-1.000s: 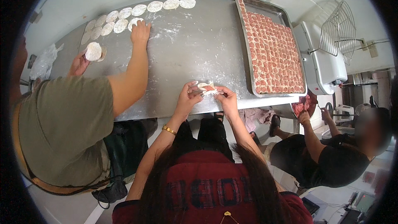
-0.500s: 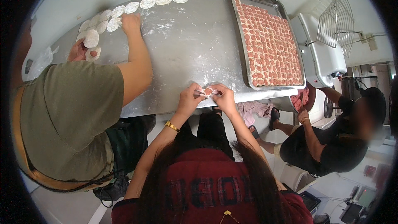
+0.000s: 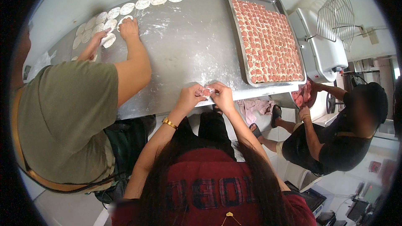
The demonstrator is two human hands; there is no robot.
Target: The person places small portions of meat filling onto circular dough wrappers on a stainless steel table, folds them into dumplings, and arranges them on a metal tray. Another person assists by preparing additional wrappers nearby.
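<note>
Over the table's front edge, my left hand (image 3: 191, 96) and my right hand (image 3: 222, 95) pinch a small dumpling (image 3: 206, 93) between them. Its pale wrapper is gathered up around a pink meat filling that shows at the top. The fingertips of both hands press on opposite sides of the wrapper. A gold watch (image 3: 169, 122) is on my left wrist. Beneath and beyond my hands lies the flour-dusted steel table (image 3: 184, 54).
A metal tray (image 3: 241, 54) packed with rows of meat-filled dumplings (image 3: 272, 42) is at the right. On the left, a co-worker (image 3: 71, 113) handles round wrappers (image 3: 143, 3) laid along the far edge. Another person (image 3: 335, 129) holds a container of red meat (image 3: 302, 95) beside a white machine (image 3: 318, 44).
My fingers have drawn the wrapper in closer around the filling. The co-worker's left hand has moved up and right with a wrapper, and the right hand has moved slightly left.
</note>
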